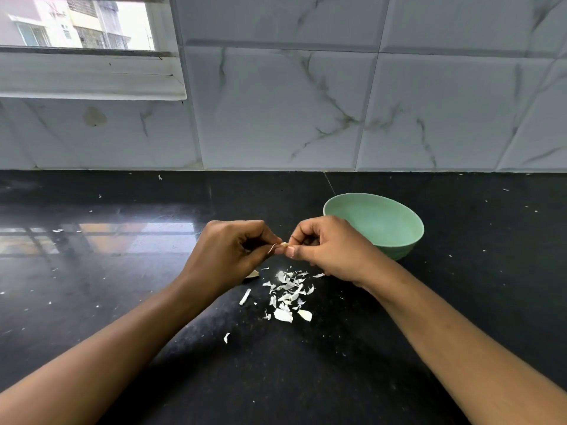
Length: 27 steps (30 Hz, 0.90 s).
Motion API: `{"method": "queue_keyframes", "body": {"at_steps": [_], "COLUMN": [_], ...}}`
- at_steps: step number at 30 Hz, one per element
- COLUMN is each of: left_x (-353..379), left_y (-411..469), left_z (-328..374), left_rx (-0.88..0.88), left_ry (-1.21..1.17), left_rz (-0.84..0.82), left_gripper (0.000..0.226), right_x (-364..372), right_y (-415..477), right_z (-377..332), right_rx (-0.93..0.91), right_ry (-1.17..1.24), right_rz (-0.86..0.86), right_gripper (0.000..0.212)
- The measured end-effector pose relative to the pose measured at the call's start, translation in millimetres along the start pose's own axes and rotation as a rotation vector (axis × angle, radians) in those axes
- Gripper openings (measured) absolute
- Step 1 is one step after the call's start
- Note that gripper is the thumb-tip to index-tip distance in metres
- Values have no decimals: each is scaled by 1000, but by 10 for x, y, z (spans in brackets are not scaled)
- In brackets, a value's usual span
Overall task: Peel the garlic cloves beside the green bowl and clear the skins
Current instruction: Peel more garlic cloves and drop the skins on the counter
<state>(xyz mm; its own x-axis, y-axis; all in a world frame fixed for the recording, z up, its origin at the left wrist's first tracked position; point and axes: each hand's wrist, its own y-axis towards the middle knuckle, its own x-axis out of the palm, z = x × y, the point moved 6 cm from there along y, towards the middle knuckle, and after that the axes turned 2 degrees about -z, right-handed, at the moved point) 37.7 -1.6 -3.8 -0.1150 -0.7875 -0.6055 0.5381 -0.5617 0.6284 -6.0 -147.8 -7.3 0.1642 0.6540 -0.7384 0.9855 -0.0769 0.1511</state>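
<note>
The right hand (pixel 325 250) pinches a small garlic clove (pixel 284 244) between thumb and fingertips, and the left hand (pixel 228 251) meets it, its grip closed on a thin strip of skin (pixel 271 248) curling off the clove. Both are held above the black tabletop (pixel 122 271). Directly below lies a loose heap of white skins (pixel 288 294), with another clove (pixel 252 274) partly hidden under the left hand. The green bowl (pixel 376 223) stands just behind the right hand.
</note>
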Motion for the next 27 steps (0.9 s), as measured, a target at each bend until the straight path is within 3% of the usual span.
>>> {"method": "queue_keyframes", "body": {"at_steps": [3,8,19,27], "left_x": [-2,41,39,95], "left_y": [4,7,-2,-1], "left_z": [-31,-154,-139,-177], "left_rx": [-56,-163,-135,-216], "left_ry": [-57,-168,-341,-561], "left_rz": [16,18,48,-5], "left_gripper": [17,18,18,17], "right_x": [-87,-8,147,130], "right_y": [-14,-42,-27,-15], "right_z": [44,51,37,34], "right_rx": [46,52,166,182], "right_ry": [-145,-112,656,762], "right_rz": [3,-46,-64,-76], "right_gripper": [7,16,10,13]}}
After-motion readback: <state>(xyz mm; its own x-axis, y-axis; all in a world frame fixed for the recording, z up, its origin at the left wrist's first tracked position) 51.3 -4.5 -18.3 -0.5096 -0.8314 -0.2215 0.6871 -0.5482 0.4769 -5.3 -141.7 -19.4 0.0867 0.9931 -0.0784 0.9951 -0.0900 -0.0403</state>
